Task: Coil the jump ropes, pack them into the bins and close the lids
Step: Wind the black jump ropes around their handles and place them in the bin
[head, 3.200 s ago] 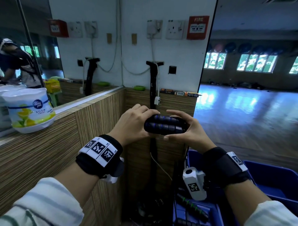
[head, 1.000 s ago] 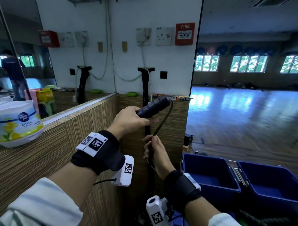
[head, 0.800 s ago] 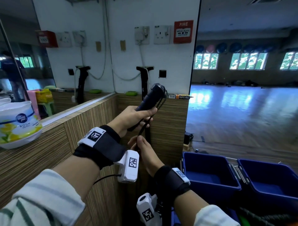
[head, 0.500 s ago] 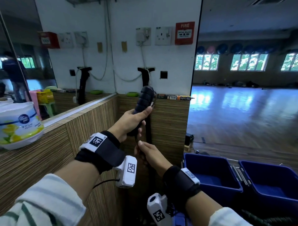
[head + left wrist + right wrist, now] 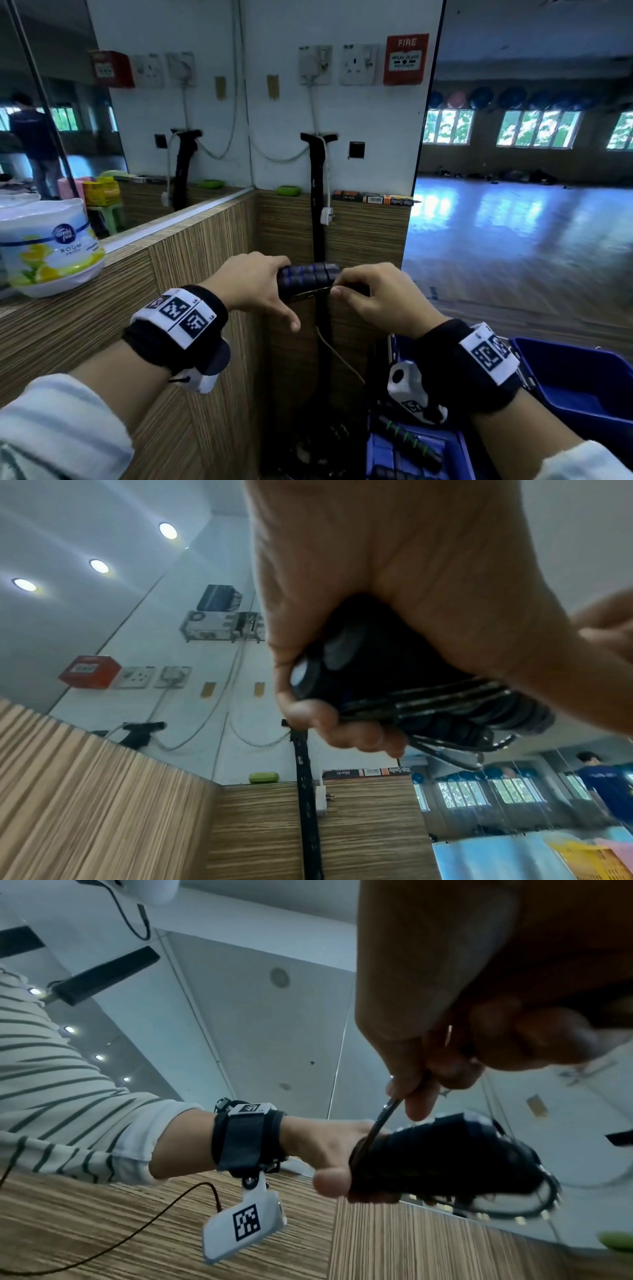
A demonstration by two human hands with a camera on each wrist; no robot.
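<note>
mirrored gym corner, two blue bins [image 5: 579,383], left hand [image 5: 250,284] grip clamped on two handles [image 5: 308,279], right hand [image 5: 373,298] pinching cord [image 5: 383,1121]

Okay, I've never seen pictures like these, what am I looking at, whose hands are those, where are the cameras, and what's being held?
No machine here: a person wears three cameras. The wide picture comes from the head; the other two look up from each wrist, past the palm.

The left hand holds a pair of black jump rope handles side by side, with cord wound round them. The right hand pinches that cord's free stretch, its grip tight.

On the wooden ledge sits an air freshener tub. Lower right stand open blue bins; one near the bottom edge holds another rope with green-striped handles.
</note>
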